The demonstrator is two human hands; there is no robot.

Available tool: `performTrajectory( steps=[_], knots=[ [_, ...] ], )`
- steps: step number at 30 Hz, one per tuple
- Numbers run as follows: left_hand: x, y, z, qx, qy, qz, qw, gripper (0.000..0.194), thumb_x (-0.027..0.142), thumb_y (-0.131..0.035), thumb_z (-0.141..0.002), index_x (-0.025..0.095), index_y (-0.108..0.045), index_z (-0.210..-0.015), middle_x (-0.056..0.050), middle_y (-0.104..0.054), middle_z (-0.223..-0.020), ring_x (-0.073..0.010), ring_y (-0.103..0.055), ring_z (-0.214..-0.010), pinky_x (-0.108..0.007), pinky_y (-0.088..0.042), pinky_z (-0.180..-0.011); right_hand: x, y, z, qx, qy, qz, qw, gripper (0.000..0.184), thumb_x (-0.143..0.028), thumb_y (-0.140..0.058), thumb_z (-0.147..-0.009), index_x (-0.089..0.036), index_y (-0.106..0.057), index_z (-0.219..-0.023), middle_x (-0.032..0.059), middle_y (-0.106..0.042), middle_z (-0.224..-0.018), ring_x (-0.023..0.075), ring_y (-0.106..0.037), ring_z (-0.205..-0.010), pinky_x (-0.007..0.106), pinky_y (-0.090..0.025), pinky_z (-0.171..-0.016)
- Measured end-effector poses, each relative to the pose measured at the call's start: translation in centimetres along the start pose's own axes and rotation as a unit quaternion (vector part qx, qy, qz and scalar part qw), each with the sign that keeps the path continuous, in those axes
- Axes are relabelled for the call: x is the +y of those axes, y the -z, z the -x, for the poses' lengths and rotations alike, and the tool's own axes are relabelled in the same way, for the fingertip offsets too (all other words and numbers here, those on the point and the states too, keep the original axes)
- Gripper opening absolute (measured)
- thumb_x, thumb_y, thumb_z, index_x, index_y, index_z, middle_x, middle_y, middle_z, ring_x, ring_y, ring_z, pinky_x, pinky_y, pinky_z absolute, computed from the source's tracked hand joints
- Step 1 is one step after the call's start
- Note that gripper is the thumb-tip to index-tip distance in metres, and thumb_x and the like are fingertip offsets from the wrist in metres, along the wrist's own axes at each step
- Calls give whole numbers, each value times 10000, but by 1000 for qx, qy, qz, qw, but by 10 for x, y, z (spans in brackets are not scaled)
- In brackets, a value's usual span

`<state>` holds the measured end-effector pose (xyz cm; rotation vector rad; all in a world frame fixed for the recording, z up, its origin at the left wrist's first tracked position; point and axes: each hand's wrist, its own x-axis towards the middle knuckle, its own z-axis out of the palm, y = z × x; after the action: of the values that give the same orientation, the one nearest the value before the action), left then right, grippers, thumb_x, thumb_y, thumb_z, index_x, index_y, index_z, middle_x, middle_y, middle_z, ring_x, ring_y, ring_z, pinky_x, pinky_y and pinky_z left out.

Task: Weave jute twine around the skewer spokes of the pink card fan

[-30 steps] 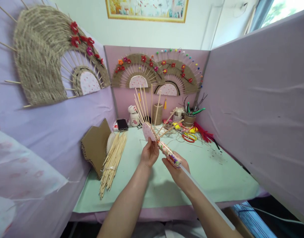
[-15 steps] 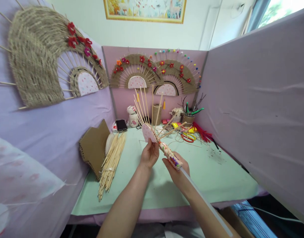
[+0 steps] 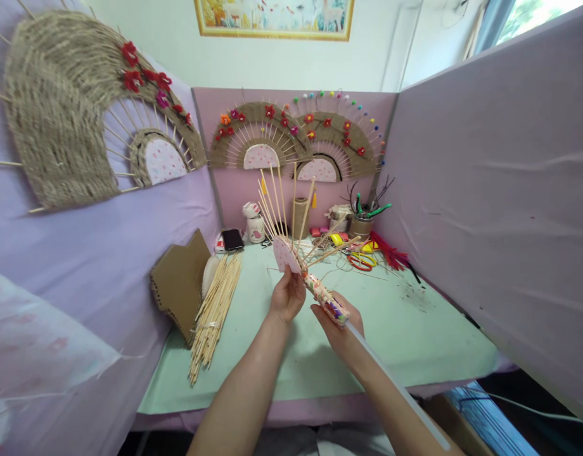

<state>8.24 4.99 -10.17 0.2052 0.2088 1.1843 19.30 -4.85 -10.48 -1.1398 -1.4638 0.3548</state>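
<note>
My left hand (image 3: 286,296) grips the lower edge of a pink dotted half-round card (image 3: 284,253) from which several thin wooden sticks (image 3: 279,202) fan upward. My right hand (image 3: 341,329) is closed around a patterned glue gun (image 3: 326,299) whose tip meets the card's base, with a long white glue stick (image 3: 391,380) trailing back over my forearm. Both hands hover above the pale green tabletop (image 3: 415,335).
A bundle of wooden sticks (image 3: 214,310) and brown cardboard pieces (image 3: 180,278) lie at the left. Scissors (image 3: 360,261), red stems (image 3: 391,256), a tool cup (image 3: 362,225), a twine roll (image 3: 300,217) and a phone (image 3: 233,239) crowd the back. Woven fans (image 3: 267,136) hang on the partitions.
The hands and the stick fan have hardly moved; the view has shifted slightly so the wall pieces sit a little further left.
</note>
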Motion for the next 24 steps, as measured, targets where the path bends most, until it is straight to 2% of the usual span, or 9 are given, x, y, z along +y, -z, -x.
performTrajectory(
  steps=[4,16,24],
  knots=[
    [0,-1,1,3,-1,3,1000,357,203,-321,-996,155,-639,-1152,-47,-739,-866,-83,-700,-739,-145,-554,-659,0,0,0,6,7,0,1000,208,-380,-589,-858,-189,-594,-777,-9,-527,-673,128,-472,-588,240,-351,-525],
    [-1,-4,2,25,1,-3,1000,343,204,-347,-989,157,-617,-1194,-57,-732,-959,-77,-693,-750,-140,-550,-648,2,-2,-1,14,21,5,1000,222,-351,-570,-873,-202,-522,-717,-14,-478,-691,130,-468,-623,242,-353,-548],
    [-1,0,0,4,0,-1,1000,350,185,-326,-992,158,-631,-1162,-51,-736,-910,-83,-700,-761,-154,-563,-680,3,-4,0,20,29,6,999,236,-338,-566,-876,-203,-498,-694,-19,-471,-687,128,-469,-626,244,-352,-561]
  ],
)
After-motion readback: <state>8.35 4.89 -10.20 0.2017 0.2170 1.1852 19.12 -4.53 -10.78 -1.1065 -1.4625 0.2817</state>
